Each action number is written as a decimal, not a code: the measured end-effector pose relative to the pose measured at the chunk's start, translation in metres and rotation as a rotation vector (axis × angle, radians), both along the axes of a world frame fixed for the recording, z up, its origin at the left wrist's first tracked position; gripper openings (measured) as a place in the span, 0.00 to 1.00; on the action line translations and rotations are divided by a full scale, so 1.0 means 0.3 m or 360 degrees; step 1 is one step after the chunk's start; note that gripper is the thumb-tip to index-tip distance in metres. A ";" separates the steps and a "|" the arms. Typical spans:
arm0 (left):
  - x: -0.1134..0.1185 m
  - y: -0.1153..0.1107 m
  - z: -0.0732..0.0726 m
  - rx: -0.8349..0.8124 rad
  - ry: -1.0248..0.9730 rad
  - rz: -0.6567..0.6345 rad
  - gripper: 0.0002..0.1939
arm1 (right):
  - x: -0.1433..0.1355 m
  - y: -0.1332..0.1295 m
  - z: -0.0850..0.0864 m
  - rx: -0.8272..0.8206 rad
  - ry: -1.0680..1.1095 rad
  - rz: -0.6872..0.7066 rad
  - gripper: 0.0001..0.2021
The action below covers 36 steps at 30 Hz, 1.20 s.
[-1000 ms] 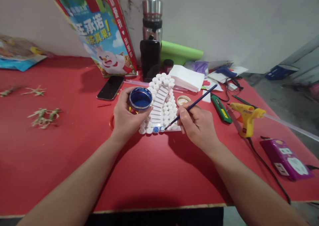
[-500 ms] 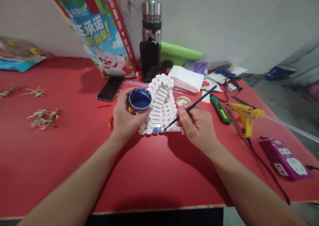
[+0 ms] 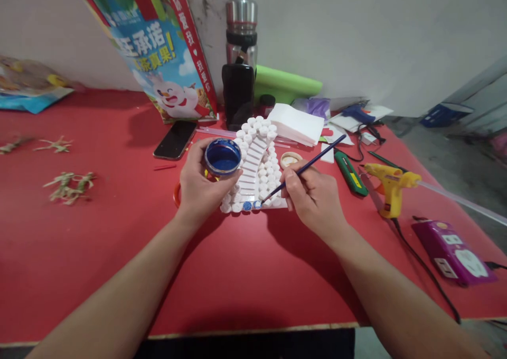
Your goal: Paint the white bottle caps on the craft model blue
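My left hand (image 3: 202, 185) is wrapped round a small jar of blue paint (image 3: 222, 157), held tilted toward me over the left side of a white model (image 3: 253, 169). Rows of white round pieces flank a curved, stepped strip on this model. In my right hand (image 3: 311, 195) a dark blue paintbrush (image 3: 312, 162) is pinched, its tip at the model's front edge. There, one round piece (image 3: 247, 206) is blue, and the piece beside it (image 3: 257, 205) is partly blue, close to the bristles. A round lid (image 3: 291, 160) lies behind my right hand.
A phone (image 3: 175, 140) lies left of the model. Behind stand a carton (image 3: 174, 58), a steel flask (image 3: 241, 21) and a black upright object (image 3: 237, 95). To the right are a green cutter (image 3: 350, 173), a yellow glue gun (image 3: 390, 187) and a purple power strip (image 3: 453, 253).
The brush tip has shifted very slightly at the partly blue piece, which shows a little more blue. The jar and my left hand have stayed in place.
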<state>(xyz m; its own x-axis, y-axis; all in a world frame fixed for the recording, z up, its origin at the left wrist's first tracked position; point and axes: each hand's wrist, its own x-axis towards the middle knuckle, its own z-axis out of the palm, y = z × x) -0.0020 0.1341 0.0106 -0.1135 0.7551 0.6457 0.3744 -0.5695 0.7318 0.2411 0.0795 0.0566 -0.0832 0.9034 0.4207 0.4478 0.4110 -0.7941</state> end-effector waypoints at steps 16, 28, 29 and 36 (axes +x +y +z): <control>0.000 -0.006 -0.002 -0.0049 0.0007 -0.0016 0.33 | -0.003 0.007 -0.016 0.0062 0.0017 -0.0006 0.17; 0.026 -0.057 0.028 -0.0023 0.0209 -0.0265 0.31 | -0.024 -0.033 0.077 0.0439 0.0906 -0.0219 0.14; 0.028 -0.062 0.033 -0.0001 0.0243 -0.0290 0.31 | -0.030 -0.037 0.077 0.0447 0.0870 -0.0219 0.14; 0.033 -0.082 0.062 0.0010 0.0473 -0.0409 0.28 | -0.035 -0.050 0.041 0.0435 0.0383 -0.0074 0.13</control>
<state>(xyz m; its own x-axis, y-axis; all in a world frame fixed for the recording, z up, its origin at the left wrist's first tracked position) 0.0079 0.1096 0.0291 0.2712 0.7303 0.6270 0.4141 -0.6765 0.6090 0.2307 0.0646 0.0688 0.0862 0.7554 0.6495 0.2844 0.6062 -0.7427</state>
